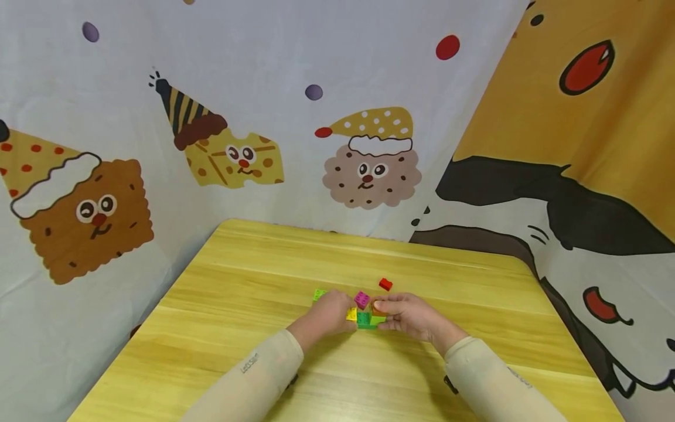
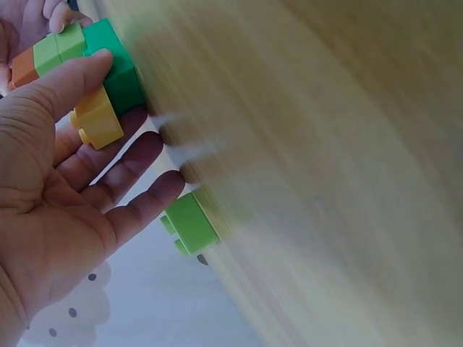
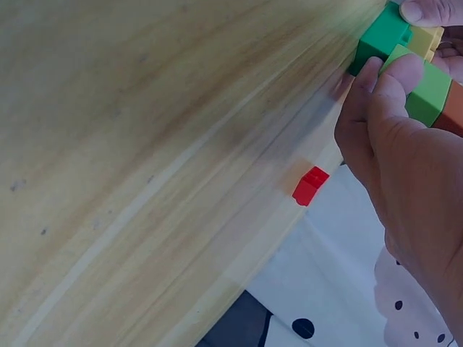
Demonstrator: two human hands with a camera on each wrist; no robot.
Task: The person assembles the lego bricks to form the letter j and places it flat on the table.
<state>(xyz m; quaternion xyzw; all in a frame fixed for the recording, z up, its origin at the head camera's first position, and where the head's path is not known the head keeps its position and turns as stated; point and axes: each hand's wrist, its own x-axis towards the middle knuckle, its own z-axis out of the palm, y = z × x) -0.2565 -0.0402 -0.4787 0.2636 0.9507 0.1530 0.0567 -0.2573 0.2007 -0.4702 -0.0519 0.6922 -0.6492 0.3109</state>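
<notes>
A small joined block of toy building bricks is held between both hands over the wooden table. Its dark green brick [image 2: 119,72] carries a yellow brick [image 2: 100,119], a light green brick [image 3: 428,94] and an orange brick [image 2: 24,69]. My left hand [image 1: 329,313] pinches the dark green brick beside the yellow one, thumb on the near face. My right hand [image 1: 413,316] grips the light green part at the right end. Just beyond the block lies a magenta brick [image 1: 361,299]. A separate lime green brick [image 2: 190,224] sits past my left fingers.
Farther back on the table [image 1: 253,269] lies a red brick [image 1: 386,284], beyond the right hand. A white curtain [image 1: 253,47] printed with cartoon food hangs behind the table's back edge, and a yellow and dark patterned cloth [image 1: 580,135] hangs at the right.
</notes>
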